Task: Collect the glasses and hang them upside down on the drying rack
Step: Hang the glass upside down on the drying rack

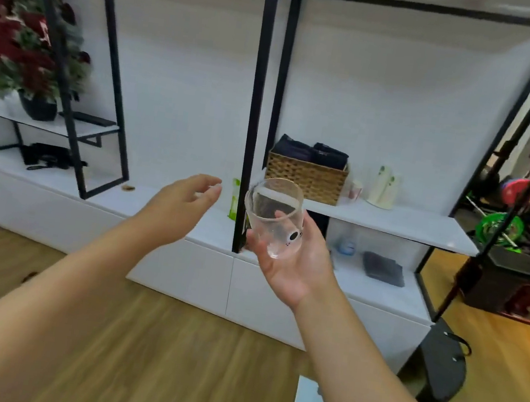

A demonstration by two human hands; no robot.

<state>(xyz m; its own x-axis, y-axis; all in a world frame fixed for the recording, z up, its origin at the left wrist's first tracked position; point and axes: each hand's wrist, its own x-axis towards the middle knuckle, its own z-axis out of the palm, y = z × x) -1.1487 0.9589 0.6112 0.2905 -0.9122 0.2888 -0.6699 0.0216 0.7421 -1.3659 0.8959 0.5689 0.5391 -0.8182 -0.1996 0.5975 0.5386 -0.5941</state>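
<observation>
A clear drinking glass (273, 217) with a small black-and-white mark near its base rests in my right hand (295, 265), palm up, its mouth tilted toward me. The fingers curl around its lower half. My left hand (178, 206) hovers just to the left of the glass, fingers apart and holding nothing. Both hands are raised in front of a low white shelf unit (399, 223). No drying rack is in view.
A wicker basket (307, 179) with dark folded cloth, two pale bottles (384, 191) and a small cup (355, 190) stand on the right shelf. Black metal posts (256, 108) rise ahead. A potted plant (24, 44) stands far left; a black stool (442, 369) stands lower right.
</observation>
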